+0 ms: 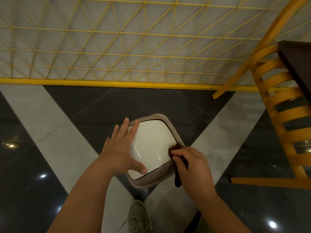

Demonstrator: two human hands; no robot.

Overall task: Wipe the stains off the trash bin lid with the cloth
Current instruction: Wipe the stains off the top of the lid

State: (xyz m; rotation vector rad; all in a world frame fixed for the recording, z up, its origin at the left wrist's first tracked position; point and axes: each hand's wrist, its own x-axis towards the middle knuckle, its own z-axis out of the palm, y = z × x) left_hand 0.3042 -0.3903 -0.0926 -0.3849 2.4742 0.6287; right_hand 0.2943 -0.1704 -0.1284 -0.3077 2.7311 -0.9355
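Observation:
A trash bin stands on the floor below me, seen from above, with a glossy white lid (152,145) set in a beige rim (175,132). My left hand (122,148) lies flat on the lid's left side, fingers straight and spread, thumb on the near edge. My right hand (191,167) grips a dark brown cloth (176,147) and holds it against the lid's right edge; a strip of the cloth hangs down below the hand. A few tiny dark specks show on the lid.
A yellow wooden chair (279,115) stands close on the right beside a dark table (297,64). A yellow lattice fence (117,47) runs across behind the bin. My shoe (138,217) is just in front of the bin. The tiled floor is glossy.

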